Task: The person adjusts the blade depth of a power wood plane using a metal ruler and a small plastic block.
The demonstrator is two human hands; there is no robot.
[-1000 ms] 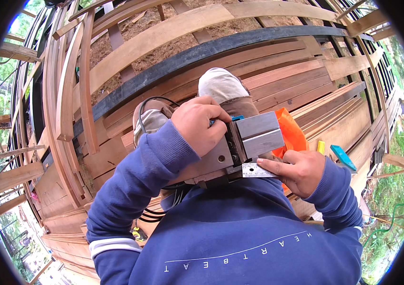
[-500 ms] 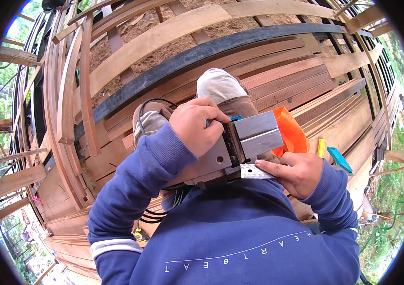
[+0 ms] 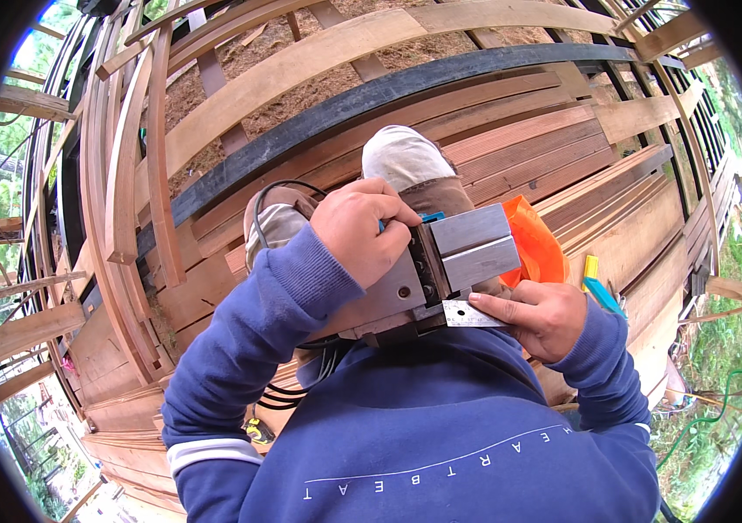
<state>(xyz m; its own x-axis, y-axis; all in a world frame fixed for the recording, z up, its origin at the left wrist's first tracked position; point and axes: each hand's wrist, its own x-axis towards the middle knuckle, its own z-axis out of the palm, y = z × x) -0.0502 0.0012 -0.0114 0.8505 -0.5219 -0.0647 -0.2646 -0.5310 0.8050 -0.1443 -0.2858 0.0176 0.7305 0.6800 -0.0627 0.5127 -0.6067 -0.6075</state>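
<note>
While curved timber slats fan up the left side of the view, a black cable loops beside a pale shoe resting on the boards. Just right of it, the left hand is clenched over the top of an electric planer, fingers wrapped around its upper body where a bit of blue housing shows. The planer is held upside down in front of the chest, its flat grey metal sole plates facing up toward the camera, with a dark gap across them that is probably the cutter slot, though the detail is too small to be sure. Along the planer's near edge lies a small steel ruler, pressed against the tool by the fingertips and thumb of the right hand, which pinches it from below. Behind the planer sits the second shoe and, to the right, an orange plastic bag. Farther right, a yellow and teal tool lies on the stacked wooden planks. A black strip arcs across the planks above.
</note>
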